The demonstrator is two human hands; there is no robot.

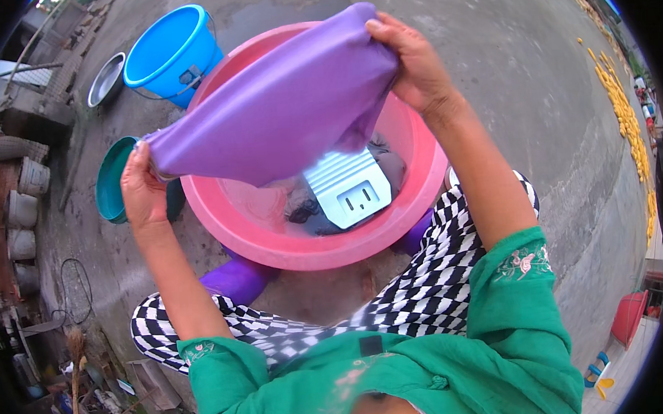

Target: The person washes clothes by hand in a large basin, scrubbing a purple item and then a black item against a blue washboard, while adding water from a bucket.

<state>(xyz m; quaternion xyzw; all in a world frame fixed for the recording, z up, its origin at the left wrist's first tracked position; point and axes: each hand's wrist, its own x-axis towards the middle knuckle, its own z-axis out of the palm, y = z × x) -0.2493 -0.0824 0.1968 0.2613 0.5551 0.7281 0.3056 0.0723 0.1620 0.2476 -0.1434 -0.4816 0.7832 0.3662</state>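
A purple cloth (280, 104), which looks like a garment, is stretched out in the air between my two hands. My left hand (144, 189) grips its lower left end, and my right hand (416, 69) pinches its upper right corner. Below it stands a large pink tub (312, 257), partly covered from view by the cloth. Inside the tub a pale blue ribbed washboard (353, 194) leans at a slant; its upper part is hidden behind the cloth. Dark wet cloth (391, 165) lies around the board, in what looks like shallow water.
Beyond the tub at the left stand a blue bucket (166, 51) and a metal basin (106, 79). A teal container (109, 189) sits close to my left hand. Whitish pots (22, 208) line the left side, near a broom (75, 352). Yellow corn-like pieces (620, 106) lie far right.
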